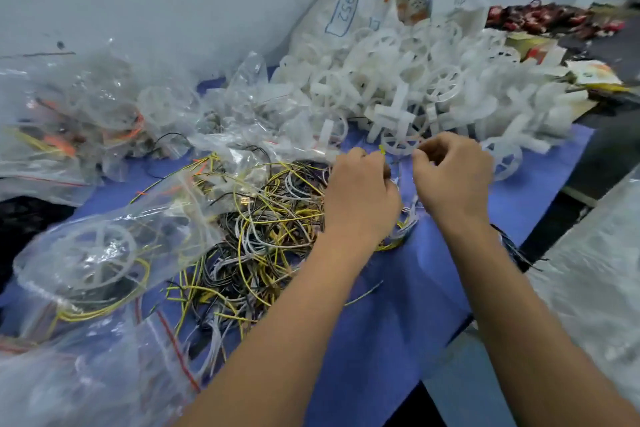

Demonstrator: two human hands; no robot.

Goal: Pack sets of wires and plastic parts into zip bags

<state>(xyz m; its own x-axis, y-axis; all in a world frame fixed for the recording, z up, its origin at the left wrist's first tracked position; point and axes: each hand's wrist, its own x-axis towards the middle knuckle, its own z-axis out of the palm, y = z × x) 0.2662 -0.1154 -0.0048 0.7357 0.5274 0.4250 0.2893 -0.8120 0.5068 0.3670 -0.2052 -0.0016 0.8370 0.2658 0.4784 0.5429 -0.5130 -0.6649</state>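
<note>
- Left hand [360,184] low over the right edge of the wire pile [263,218], fingers curled, a yellow wire end [382,149] sticking up just above the fingertips; pinched, as far as the blur allows.
- Right hand [453,177] just beside the left, apart from it, fingers curled inward with thumb and forefinger close together; whether anything is held, cannot tell.
- Thin pale wires [408,218] bunched on the cloth below and between the two hands.
- Wire pile: yellow, black, white and brown strands tangled on the blue cloth [398,322] covering the worktop, left of both forearms.
- Plastic parts [415,87]: white wheel-shaped and cross-shaped pieces heaped at the far side, right of centre, nearest wheel [398,142] just beyond the fingertips.
- Filled zip bag [93,253] at near left, lying flat, a wheel and yellow wire visible through it; red zip strip on another bag [86,374] nearer the camera.
- More bags [79,114] piled at far left against the wall, orange and yellow wire inside some.
- Large white sack [374,0] with blue handwriting upright behind the parts heap.
- Dark red clutter [540,17] at far right, too blurred to identify.
</note>
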